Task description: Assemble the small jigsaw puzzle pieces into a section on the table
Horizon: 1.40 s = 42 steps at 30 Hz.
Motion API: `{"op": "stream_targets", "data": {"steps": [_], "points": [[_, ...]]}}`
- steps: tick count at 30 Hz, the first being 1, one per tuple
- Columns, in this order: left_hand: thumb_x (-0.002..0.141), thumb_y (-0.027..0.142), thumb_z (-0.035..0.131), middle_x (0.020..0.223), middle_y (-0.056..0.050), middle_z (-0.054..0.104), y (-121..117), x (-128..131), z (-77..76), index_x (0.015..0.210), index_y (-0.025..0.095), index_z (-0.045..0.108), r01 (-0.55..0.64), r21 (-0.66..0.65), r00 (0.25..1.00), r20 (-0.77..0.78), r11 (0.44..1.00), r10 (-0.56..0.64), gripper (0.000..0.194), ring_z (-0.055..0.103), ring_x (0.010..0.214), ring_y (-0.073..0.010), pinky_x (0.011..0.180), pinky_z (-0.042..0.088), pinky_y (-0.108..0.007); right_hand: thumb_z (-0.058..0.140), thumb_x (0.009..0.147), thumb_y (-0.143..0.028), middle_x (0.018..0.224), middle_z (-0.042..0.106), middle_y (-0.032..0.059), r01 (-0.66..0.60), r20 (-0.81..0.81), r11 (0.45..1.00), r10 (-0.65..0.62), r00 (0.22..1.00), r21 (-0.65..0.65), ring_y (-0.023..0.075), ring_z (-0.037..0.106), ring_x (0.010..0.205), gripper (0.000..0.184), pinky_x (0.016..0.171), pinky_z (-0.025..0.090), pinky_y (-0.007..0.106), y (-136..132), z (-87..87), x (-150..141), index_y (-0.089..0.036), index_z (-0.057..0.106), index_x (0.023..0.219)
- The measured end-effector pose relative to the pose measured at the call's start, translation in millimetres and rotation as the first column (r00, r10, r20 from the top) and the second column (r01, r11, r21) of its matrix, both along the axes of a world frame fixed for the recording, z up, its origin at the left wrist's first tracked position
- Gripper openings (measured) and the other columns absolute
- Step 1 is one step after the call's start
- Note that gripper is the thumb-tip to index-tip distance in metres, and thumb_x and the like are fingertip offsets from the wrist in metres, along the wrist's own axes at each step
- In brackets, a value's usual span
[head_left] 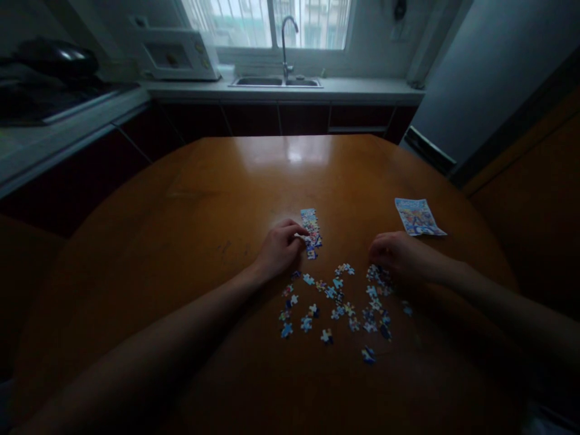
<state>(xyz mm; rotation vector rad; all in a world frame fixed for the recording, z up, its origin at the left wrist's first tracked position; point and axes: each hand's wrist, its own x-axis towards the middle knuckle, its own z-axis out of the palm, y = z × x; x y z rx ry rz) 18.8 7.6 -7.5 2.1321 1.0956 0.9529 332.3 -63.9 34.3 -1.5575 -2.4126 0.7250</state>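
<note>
Head view: hands (278, 246) (395, 251) curl, grip unclear, at a jagged-edged strip (311, 225) and knobbed puzzle pieces (331, 293).

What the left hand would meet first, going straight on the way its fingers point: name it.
Most likely the joined strip of puzzle pieces. In this view the left hand overlaps its left side, though whether they touch is hard to tell.

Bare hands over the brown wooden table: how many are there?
2: the left bare hand at the narrow, multicoloured assembled jigsaw strip, the right bare hand beside the small, multicoloured loose jigsaw pieces. No others show.
</note>
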Motion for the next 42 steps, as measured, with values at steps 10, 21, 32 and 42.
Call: {"op": "stream_targets", "data": {"steps": [10,21,32,42], "points": [[0.082,0.006,0.052,0.091,-0.005,0.066,0,1,-0.2,0.090,0.018,0.074,0.015,0.006,1.000,-0.001,1.000,-0.015,0.026,0.063,0.086,-0.0175,0.077,0.051,-0.032,0.060,0.075,-0.003,0.080,0.066,0.0041,-0.018,0.110,1.000,0.019,0.994,-0.014,0.0160,0.059,0.070,0.018,0.064,0.041,0.028,-10,4.8,-12,-0.020,0.067,0.074],[0.081,0.004,0.051,0.090,-0.005,0.066,1,1,-3.2,0.089,0.018,0.075,0.036,-0.006,0.999,0.014,0.999,-0.036,0.029,0.062,0.086,-0.0164,0.078,0.052,-0.030,0.057,0.073,-0.003,0.079,0.065,0.0051,0.035,0.148,0.999,-0.029,0.989,-0.039,0.0156,0.056,0.067,0.016,0.060,0.039,0.028,-11,3.2,-16,-0.019,0.060,0.072],[0.086,0.009,0.056,0.090,-0.005,0.066,-6,3,5.5,0.092,0.020,0.075,0.008,0.060,1.000,0.008,0.998,-0.009,0.022,0.062,0.085,-0.0170,0.078,0.051,-0.031,0.070,0.081,-0.026,0.085,0.076,0.0070,0.205,-0.580,0.978,-0.193,0.791,-0.046,0.0168,0.066,0.073,0.014,0.067,0.053,0.031,40,4.0,-58,-0.018,0.075,0.092],[0.087,0.033,0.074,0.100,-0.006,0.068,-12,-2,7.6,0.107,0.024,0.072,0.140,0.190,0.990,-0.029,0.972,-0.137,0.023,0.061,0.098,-0.0203,0.088,0.051,-0.036,0.080,0.073,-0.034,0.072,0.075,0.0053,0.234,-0.708,0.932,-0.362,0.606,-0.277,0.0154,0.067,0.063,0.019,0.060,0.055,0.029,41,-21.1,-93,-0.017,0.076,0.081]]}}
